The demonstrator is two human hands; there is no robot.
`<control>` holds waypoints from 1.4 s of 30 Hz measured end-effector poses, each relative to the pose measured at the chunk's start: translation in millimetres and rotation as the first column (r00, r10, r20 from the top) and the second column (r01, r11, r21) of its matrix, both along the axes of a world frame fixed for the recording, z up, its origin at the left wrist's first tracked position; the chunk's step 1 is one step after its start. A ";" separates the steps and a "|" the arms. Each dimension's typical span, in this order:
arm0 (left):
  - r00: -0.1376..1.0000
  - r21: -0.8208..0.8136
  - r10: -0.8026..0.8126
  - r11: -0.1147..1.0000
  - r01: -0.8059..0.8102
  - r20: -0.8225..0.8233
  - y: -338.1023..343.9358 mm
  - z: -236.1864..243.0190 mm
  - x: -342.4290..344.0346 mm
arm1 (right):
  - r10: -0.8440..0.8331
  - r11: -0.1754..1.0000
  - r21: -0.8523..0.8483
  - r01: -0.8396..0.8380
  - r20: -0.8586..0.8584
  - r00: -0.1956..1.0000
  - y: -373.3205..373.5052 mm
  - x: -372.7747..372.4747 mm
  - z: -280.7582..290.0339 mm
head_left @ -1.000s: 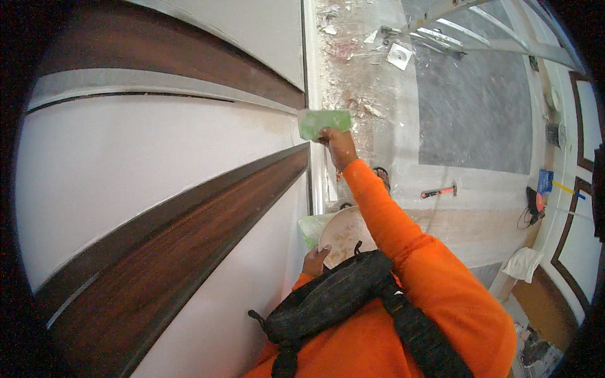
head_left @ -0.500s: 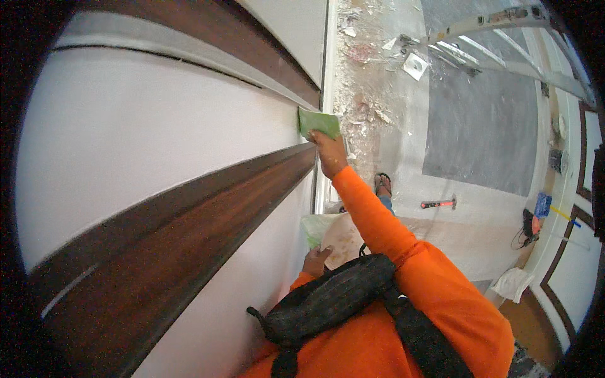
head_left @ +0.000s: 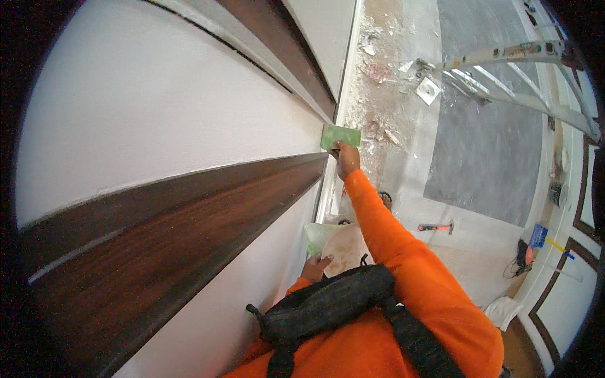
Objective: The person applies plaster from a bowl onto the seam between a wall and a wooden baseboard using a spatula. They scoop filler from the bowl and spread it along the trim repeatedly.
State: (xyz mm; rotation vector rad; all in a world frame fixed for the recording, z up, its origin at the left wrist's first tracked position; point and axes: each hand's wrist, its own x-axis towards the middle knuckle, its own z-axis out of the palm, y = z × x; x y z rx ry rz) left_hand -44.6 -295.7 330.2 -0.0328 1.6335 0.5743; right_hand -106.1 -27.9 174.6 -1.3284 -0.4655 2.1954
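In my outstretched right hand (head_left: 346, 162) is a dusty green rectangular sheet that looks like sandpaper (head_left: 342, 136). My fingers are closed around its near edge. The sheet rests at the end of the white wall panel (head_left: 176, 113), just above the dark brown wood trim (head_left: 208, 208). Low beside the wall, my left hand (head_left: 317, 268) is closed on the edge of a larger curled sheet (head_left: 348, 249), pale with brownish stains and a light green part. The black bag on my chest hides some of this sheet and my left forearm.
White scraps and debris (head_left: 372, 132) lie along the wall's foot. A hammer (head_left: 436, 227) with a red and black handle is on the floor. At the upper right stands a ladder (head_left: 504, 57). A blue brush-like tool with a yellow handle (head_left: 539, 235) lies near the right wall.
My right hand has slid the green sheet slightly outward toward the panel's end, and it now sits flatter. The whole view has shifted a little. My left hand keeps its hold.
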 end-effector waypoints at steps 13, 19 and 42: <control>0.954 0.194 0.290 0.935 -0.299 0.074 -39.2 -67.4 30.4 | 0.063 0.973 0.226 0.057 -0.491 0.869 -1.3 22.9 285.2; 0.922 0.207 0.372 0.899 -0.386 0.102 -21.1 -21.1 28.9 | 0.002 0.916 0.339 0.215 -0.541 0.841 15.8 126.5 277.9; 0.822 0.799 0.474 0.336 -0.499 0.315 67.3 99.2 17.6 | 0.223 -0.043 0.742 -0.669 0.660 0.717 -16.1 241.3 352.8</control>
